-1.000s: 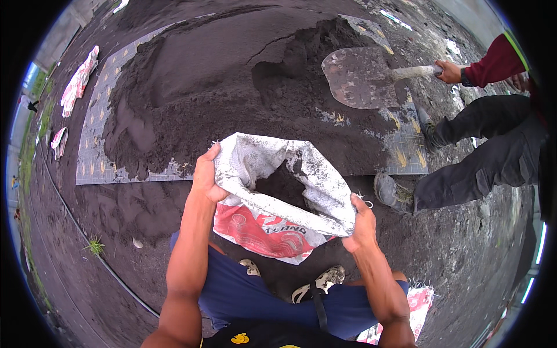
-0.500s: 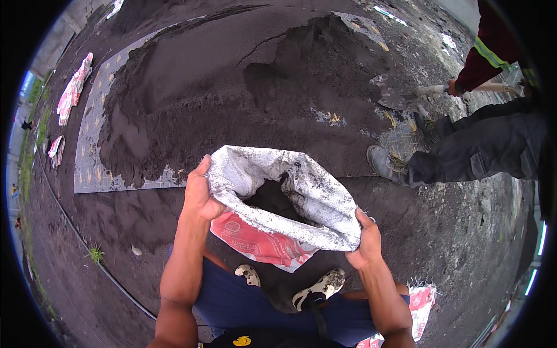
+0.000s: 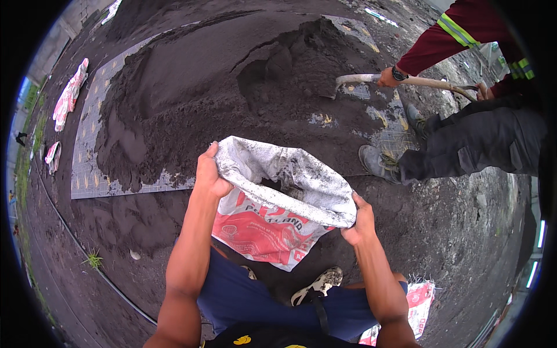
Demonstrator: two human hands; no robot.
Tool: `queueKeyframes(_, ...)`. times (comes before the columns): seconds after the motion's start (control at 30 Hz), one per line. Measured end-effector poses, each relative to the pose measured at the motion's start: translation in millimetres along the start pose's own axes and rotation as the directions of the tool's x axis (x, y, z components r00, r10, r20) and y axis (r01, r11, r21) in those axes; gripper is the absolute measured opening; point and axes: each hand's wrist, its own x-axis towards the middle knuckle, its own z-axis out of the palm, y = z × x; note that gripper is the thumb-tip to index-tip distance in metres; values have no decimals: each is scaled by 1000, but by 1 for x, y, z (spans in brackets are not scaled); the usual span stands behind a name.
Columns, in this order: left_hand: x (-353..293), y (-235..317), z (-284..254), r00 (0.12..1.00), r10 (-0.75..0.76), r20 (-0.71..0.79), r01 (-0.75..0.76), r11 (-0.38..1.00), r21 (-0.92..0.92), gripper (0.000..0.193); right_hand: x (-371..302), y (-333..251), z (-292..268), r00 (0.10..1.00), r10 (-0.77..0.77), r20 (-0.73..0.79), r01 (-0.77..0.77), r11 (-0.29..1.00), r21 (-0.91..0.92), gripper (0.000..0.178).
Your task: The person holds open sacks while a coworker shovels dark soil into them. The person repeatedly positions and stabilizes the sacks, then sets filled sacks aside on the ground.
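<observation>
Two hands hold a sack mouth open beside a dark sand heap; a co-worker digs with a shovel far right.

Sand pile (image 3: 232,98): big, dark grey, damp and clumpy, heaped on a flat patterned sheet (image 3: 87,174), far centre. Co-worker (image 3: 481,145) at right: dark trousers, red sleeve with reflective stripes, bent over, both hands on the shovel (image 3: 371,78), whose blade is buried in the pile. Sack (image 3: 278,209): woven plastic, white rim rolled over and smeared with grey, red-and-white printed side, upright at near centre between the person's knees, some dark sand inside. Left hand (image 3: 209,174): arm stretched forward, fingers clamped on the rim's left edge. Right hand (image 3: 361,223): arm stretched forward, fingers gripping the rim's right edge, pulling it wide. Shoe (image 3: 316,285) below the sack, light and dirty.
</observation>
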Motion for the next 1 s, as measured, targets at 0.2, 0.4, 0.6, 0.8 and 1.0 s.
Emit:
queueKeyframes(0.2, 24, 0, -4, 1000, -2, -23, 1, 1000, -16, 48, 34, -4, -12, 998, -33, -45, 33, 999, -2, 30)
queueKeyframes(0.4, 39, 1, -4, 1000, -2, -23, 2, 1000, -7, 47, 54, -9, -18, 998, -30, -61, 29, 1000, -3, 32)
queueKeyframes(0.6, 44, -3, 2, 1000, -12, -23, 12, 1000, 14, 47, 61, -13, -19, 995, -34, -92, 34, 999, -4, 31)
queueKeyframes(0.8, 54, -4, 9, 999, -32, -19, 33, 999, 38, 47, 69, -15, -21, 992, -61, -110, 63, 998, 19, 32)
queueKeyframes(1.0, 59, -1, 3, 999, -46, -23, 48, 997, 60, 49, 71, -15, -19, 988, -76, -134, 80, 996, 27, 30)
